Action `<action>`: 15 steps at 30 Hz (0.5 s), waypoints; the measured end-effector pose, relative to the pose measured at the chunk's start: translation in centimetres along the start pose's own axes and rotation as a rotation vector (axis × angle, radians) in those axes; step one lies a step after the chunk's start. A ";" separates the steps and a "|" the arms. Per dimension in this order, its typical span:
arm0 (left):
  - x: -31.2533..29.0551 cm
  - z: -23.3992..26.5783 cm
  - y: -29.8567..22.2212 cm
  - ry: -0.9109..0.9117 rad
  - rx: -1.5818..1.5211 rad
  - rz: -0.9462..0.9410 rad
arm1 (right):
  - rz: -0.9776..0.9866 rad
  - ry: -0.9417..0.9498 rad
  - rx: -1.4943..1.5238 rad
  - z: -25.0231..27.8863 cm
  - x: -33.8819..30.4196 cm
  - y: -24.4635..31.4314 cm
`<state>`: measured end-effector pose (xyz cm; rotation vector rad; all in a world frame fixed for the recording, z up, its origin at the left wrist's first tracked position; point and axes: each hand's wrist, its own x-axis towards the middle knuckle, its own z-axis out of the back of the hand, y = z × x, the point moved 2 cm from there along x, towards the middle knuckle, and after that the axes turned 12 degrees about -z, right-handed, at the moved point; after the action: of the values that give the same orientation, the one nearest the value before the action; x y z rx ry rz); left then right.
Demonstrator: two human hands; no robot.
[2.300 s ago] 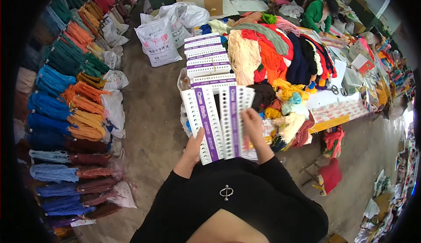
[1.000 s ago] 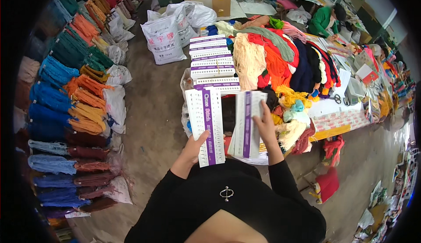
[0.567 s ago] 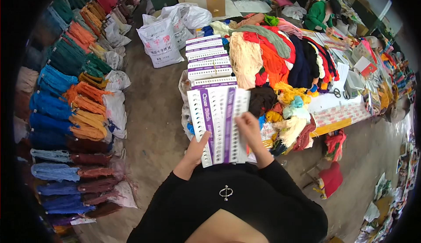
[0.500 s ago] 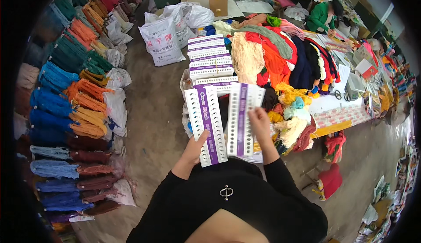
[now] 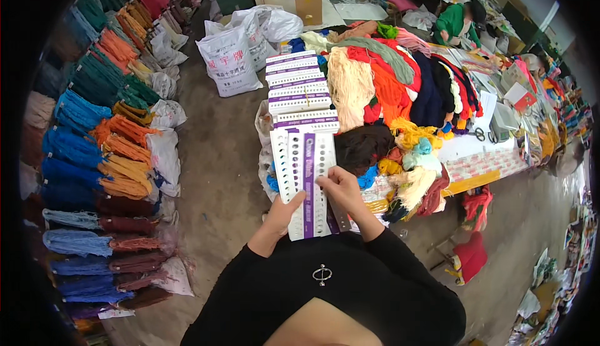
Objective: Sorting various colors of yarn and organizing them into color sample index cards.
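In front of my chest, two or more long white thread cards with rows of punched holes and a purple stripe overlap like a fan. My left hand (image 5: 278, 218) grips the lower left edge of these cards, thumb lying on the front. The front thread card (image 5: 309, 190) covers most of the one behind it, whose left strip of holes still shows. At the right edge, my right hand (image 5: 344, 191) has its thumb and fingers closed on the front card. Just beyond lie stacks of similar thread cards (image 5: 300, 90) on the table's left side.
A heap of coloured yarn skeins (image 5: 400, 77) covers the table beside the stacks. White sacks (image 5: 230, 61) stand on the floor at far left. Skeins hang on a rack (image 5: 94, 165) along the left. Scissors (image 5: 480, 135) lie farther right. A person in green (image 5: 455, 26) sits at the back.
My right hand has brought its thread card leftward onto the card in my left hand. The two cards, apart before, now overlap.
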<state>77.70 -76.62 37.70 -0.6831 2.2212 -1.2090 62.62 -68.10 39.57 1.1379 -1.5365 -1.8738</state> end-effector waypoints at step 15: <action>-0.3 -0.3 -0.5 0.019 -0.085 -0.046 | -0.021 0.020 0.023 0.8 -0.4 -0.1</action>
<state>77.88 -76.47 38.29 -0.7633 2.2948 -1.1537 62.23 -67.33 39.63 1.1834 -1.5446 -1.8571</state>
